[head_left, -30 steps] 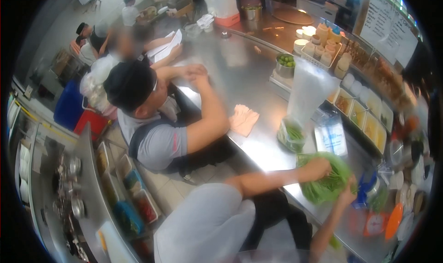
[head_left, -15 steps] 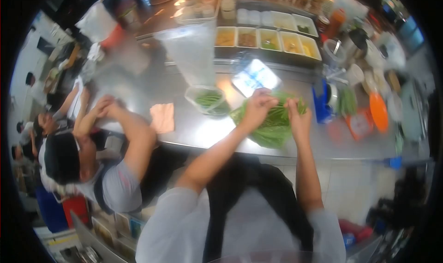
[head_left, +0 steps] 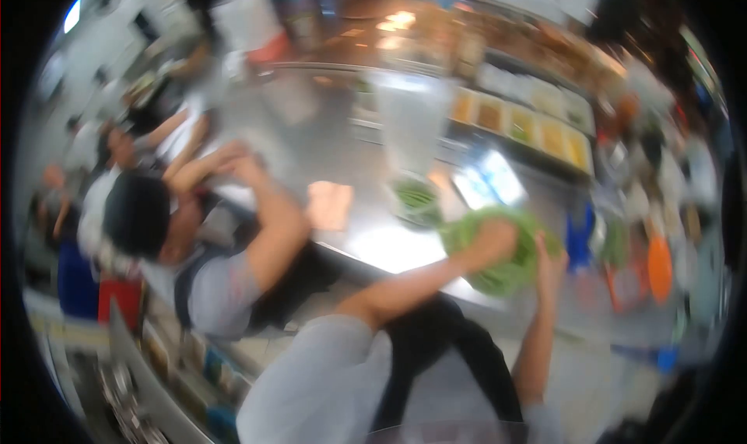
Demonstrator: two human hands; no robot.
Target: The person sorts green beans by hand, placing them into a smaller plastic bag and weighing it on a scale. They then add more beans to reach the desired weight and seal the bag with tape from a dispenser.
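A green plastic bag [head_left: 492,277], with green vegetables that look like long beans, rests near the front edge of the steel counter. My left hand [head_left: 496,243] reaches into its opening, and its fingers are hidden and blurred. At the right side, my right hand [head_left: 552,259] grips the bag's rim. Just left of the bag stands a clear plastic bag [head_left: 408,125], its upper part upright, with cut green beans [head_left: 416,193] at the bottom. Behind my left hand lies a white and blue packet [head_left: 490,181].
Several food tubs [head_left: 521,125] line the back of the counter. A folded orange cloth [head_left: 330,205] lies to the left, beside a co-worker [head_left: 210,249] leaning on the counter. To the right are a blue object [head_left: 579,236] and an orange oval item [head_left: 660,268].
My view has swung, so the scene sits further right and lower. My left hand has gone from the bag's upper edge into its opening. My right hand stays at the rim.
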